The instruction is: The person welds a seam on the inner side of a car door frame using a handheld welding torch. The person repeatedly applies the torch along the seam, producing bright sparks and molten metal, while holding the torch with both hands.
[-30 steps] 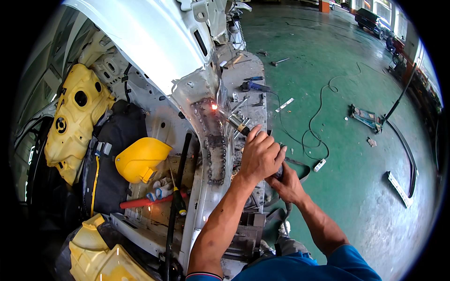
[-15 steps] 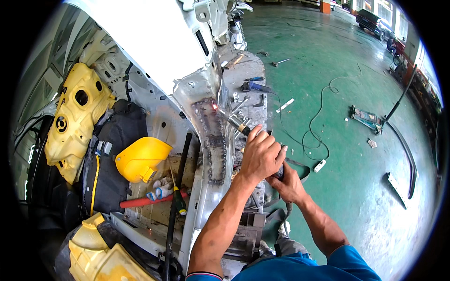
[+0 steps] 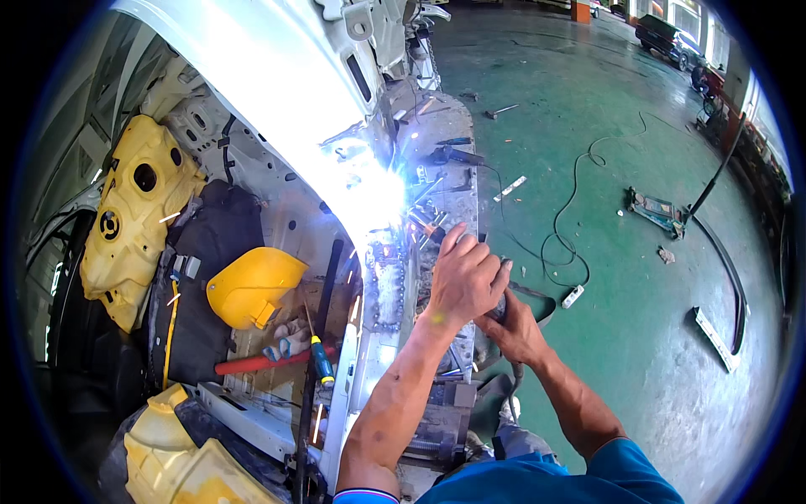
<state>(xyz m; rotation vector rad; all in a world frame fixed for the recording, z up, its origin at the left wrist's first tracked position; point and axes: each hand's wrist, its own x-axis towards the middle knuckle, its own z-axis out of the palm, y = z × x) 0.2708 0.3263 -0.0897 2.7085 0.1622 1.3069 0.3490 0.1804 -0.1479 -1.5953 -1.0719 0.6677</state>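
your welding torch (image 3: pixel 429 228) slants up to the edge of the white car body (image 3: pixel 243 71), its tip lost in fierce glare (image 3: pixel 378 200) above a bead-edged patch (image 3: pixel 386 294). your left grip (image 3: pixel 467 281) is wrapped round the torch handle, your right grip (image 3: pixel 519 332) closed on it farther back. both are bare, so sparks (image 3: pixel 317 424) could burn you, and a flinch could swing the nozzle astray. sparks landing inside could scorch the dark padding (image 3: pixel 210 286) or yellow moulded foam (image 3: pixel 144 218). the yellow shield (image 3: pixel 252 286) lies near crumpled gloves (image 3: pixel 291 342); glare could hurt your eyes if uncovered, which i cannot tell.
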